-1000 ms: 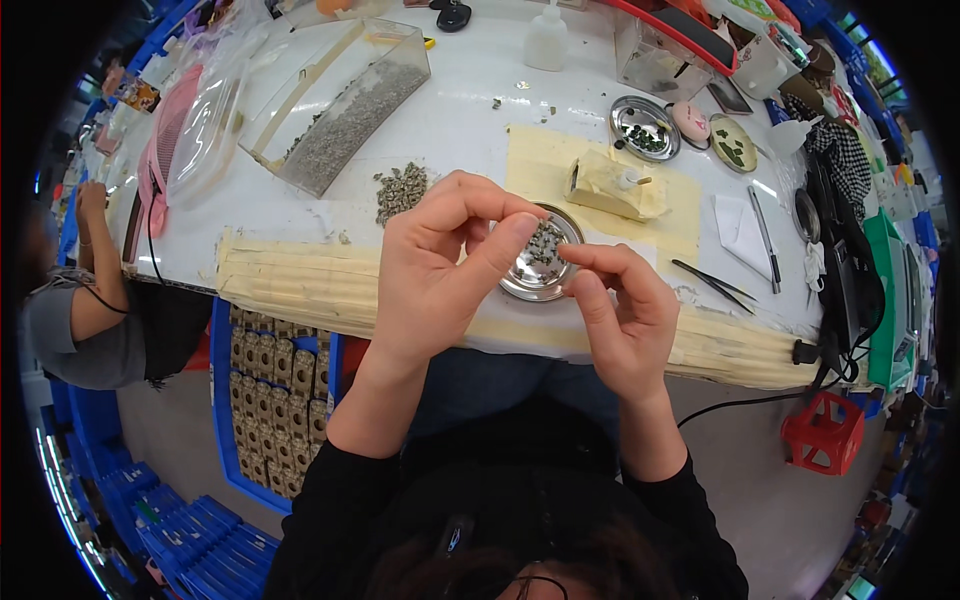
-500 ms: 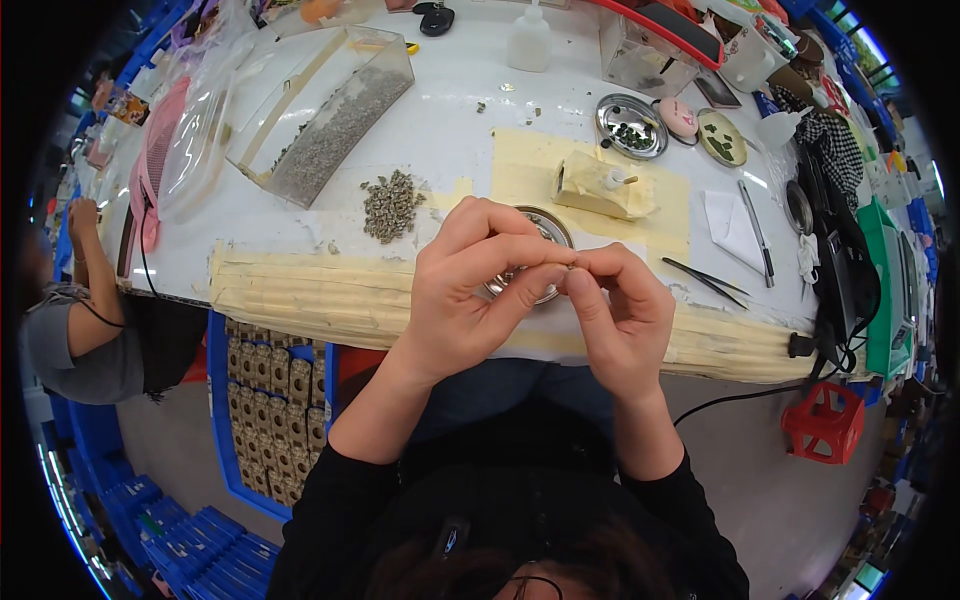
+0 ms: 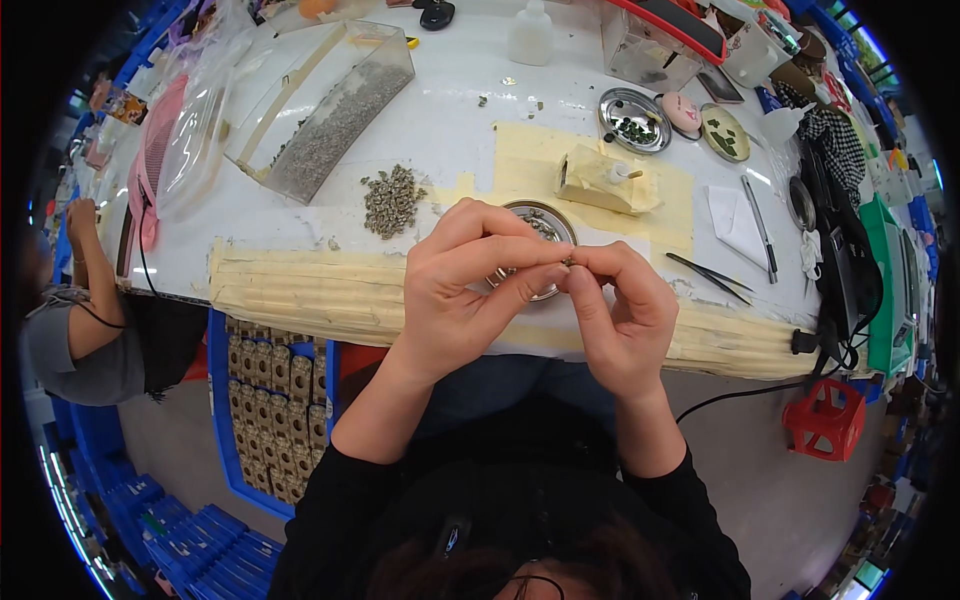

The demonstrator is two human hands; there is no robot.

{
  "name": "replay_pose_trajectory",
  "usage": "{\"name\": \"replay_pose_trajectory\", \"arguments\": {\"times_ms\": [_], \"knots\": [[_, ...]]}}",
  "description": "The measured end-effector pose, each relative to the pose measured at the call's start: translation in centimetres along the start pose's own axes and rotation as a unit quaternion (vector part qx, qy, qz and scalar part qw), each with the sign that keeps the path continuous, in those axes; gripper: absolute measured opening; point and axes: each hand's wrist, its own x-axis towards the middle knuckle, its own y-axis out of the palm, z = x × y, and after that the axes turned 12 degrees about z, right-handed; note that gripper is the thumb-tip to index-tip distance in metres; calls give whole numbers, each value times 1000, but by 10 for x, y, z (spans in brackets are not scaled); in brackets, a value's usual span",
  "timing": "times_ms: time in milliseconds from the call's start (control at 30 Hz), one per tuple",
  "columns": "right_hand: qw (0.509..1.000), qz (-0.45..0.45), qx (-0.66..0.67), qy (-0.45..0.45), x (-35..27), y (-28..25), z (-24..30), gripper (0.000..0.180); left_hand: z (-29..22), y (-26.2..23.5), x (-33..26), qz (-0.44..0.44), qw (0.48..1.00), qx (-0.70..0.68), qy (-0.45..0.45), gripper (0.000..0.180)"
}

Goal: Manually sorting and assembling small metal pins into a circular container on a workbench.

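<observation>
While both hands (image 3: pixel 465 290) (image 3: pixel 628 312) pinch a piece (image 3: pixel 567 262), the pink oval's print (image 3: pixel 681 111) is blurred.

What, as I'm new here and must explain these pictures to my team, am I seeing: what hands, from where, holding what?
There is no machine: these are a person's bare hands. One wide fisheye camera, worn on that person's head, looks down, so straight edges bend.

The left hand and right hand meet at the fingertips over a round metal dish. Between them they seem to pinch a tiny piece, too small to identify.

On the white table lie a pile of small greyish pieces, a clear box with more grey bits, a yellowish block and dark tweezers. The arm at far left is another person's.
</observation>
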Motion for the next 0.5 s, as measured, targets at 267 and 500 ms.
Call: {"name": "replay_pose_trajectory", "arguments": {"times_ms": [267,500], "knots": [[999,-30,4,13,-1,3,0,3,-6,3,1,-13,997,76,15,19],[998,-10,64,28,-2,-1,-1,3,-5,1,2,14,997,71,40,21]]}}
